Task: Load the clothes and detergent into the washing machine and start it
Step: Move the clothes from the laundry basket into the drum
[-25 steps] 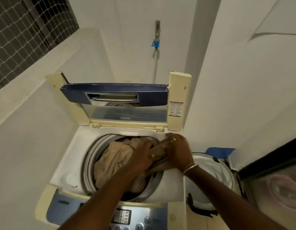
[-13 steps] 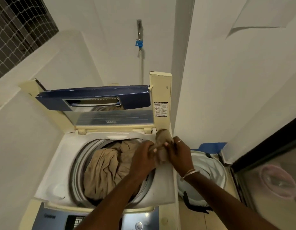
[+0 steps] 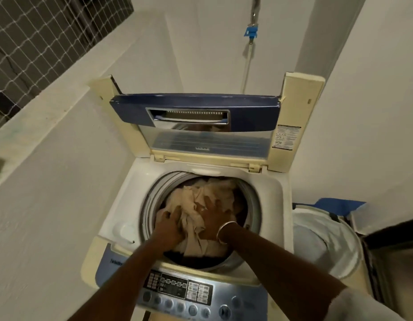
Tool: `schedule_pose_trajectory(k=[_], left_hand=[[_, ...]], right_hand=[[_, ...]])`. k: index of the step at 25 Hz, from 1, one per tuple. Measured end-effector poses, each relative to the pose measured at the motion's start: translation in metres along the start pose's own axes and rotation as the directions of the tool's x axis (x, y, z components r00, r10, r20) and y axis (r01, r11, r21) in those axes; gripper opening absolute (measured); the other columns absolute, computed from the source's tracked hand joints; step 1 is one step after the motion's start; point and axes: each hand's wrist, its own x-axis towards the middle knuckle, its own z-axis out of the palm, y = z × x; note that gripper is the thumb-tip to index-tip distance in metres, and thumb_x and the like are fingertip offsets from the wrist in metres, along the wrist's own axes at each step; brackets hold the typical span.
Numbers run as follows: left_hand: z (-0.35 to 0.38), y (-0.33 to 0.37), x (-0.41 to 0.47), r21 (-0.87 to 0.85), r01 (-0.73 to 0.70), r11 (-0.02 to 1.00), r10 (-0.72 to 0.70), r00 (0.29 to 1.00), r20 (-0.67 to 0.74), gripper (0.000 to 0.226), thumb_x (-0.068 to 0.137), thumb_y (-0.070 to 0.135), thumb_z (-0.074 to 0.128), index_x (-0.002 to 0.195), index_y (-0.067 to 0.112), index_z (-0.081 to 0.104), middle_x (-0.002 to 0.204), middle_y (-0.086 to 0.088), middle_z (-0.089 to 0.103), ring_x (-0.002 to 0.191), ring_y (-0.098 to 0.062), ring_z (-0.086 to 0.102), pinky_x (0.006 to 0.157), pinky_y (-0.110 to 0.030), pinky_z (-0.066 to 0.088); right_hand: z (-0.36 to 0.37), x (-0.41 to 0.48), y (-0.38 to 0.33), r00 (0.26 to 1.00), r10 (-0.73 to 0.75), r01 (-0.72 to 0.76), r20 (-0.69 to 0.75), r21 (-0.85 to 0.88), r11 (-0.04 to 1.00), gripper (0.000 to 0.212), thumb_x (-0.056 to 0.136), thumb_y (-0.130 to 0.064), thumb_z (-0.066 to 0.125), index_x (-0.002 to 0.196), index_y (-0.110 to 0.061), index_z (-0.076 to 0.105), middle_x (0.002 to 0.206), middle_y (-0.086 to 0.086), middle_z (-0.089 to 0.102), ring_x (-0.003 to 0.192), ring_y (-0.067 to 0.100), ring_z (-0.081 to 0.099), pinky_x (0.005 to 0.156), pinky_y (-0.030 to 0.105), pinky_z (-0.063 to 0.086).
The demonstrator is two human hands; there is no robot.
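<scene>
Moved: both hands, half a second ago bunching cloth at the drum's right rim, are now inside the drum. Right hand, fingers spread flat, presses the crumpled beige cloth. Left hand is on it too; blurred, grip indeterminate. Cream-and-blue top-loading washing machine, blue-framed lid upright. Round white laundry basket just to its right. White walls; netted window.

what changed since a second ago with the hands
The left hand and right hand dropped from the drum's right rim, where they held a cloth end, into the drum and now rest on the beige clothes. The lid stays open.
</scene>
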Motion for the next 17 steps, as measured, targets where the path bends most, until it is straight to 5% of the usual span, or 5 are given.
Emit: schedule_pose_trajectory(k=[3,6,9,12,17], left_hand=[[0.018,-0.003,0.014,0.135,-0.118,0.984,0.093,0.980,0.175,0.107,0.086,0.029,0.071,0.156,0.010,-0.007,0.157,-0.024,0.023,0.145,-0.043,0.023,0.116,-0.042,0.029],[0.029,0.002,0.051,0.209,-0.208,0.956,0.194,0.977,0.087,0.107,0.071,0.015,0.085,0.149,0.000,0.013,0.137,-0.038,0.047,0.129,-0.055,0.044,0.108,-0.054,0.039],[0.054,-0.007,0.094,0.240,-0.171,0.956,0.106,0.959,0.261,0.096,0.090,0.029,0.062,0.154,0.012,-0.007,0.160,-0.025,0.017,0.147,-0.042,0.020,0.122,-0.048,0.015],[0.078,-0.005,0.122,0.224,-0.101,0.969,0.039,0.963,0.266,0.083,0.098,0.033,0.049,0.157,0.020,-0.009,0.163,-0.019,0.001,0.150,-0.037,0.009,0.123,-0.046,0.016],[0.082,-0.003,0.137,0.222,-0.079,0.972,0.017,0.964,0.267,0.077,0.096,0.035,0.047,0.158,0.015,0.005,0.163,-0.018,0.007,0.151,-0.032,0.013,0.122,-0.043,0.019]], right_hand=[[0.028,0.019,0.012,0.989,0.054,-0.042,0.137,-0.088,0.995,0.111,0.077,-0.057,0.072,0.157,-0.027,0.000,0.163,0.011,-0.016,0.147,0.045,-0.011,0.117,0.065,0.003],[0.043,0.053,0.026,0.977,0.039,-0.030,0.208,-0.049,0.998,0.125,0.069,-0.062,0.077,0.156,-0.023,-0.004,0.163,0.015,-0.012,0.149,0.041,-0.005,0.120,0.057,0.009],[0.055,0.076,0.043,0.962,0.085,-0.107,0.260,0.072,0.992,0.134,0.065,-0.062,0.080,0.156,-0.023,-0.010,0.164,0.012,-0.009,0.150,0.038,-0.001,0.121,0.053,0.014],[0.073,0.088,0.059,0.947,0.119,-0.170,0.299,0.153,0.973,0.128,0.072,-0.058,0.077,0.155,-0.021,-0.012,0.164,0.011,-0.007,0.151,0.036,0.001,0.122,0.049,0.015],[0.071,0.091,0.063,0.936,0.058,-0.131,0.347,0.191,0.973,0.111,0.082,-0.061,0.067,0.157,-0.019,-0.004,0.164,0.013,-0.006,0.151,0.034,0.001,0.123,0.048,0.011]])
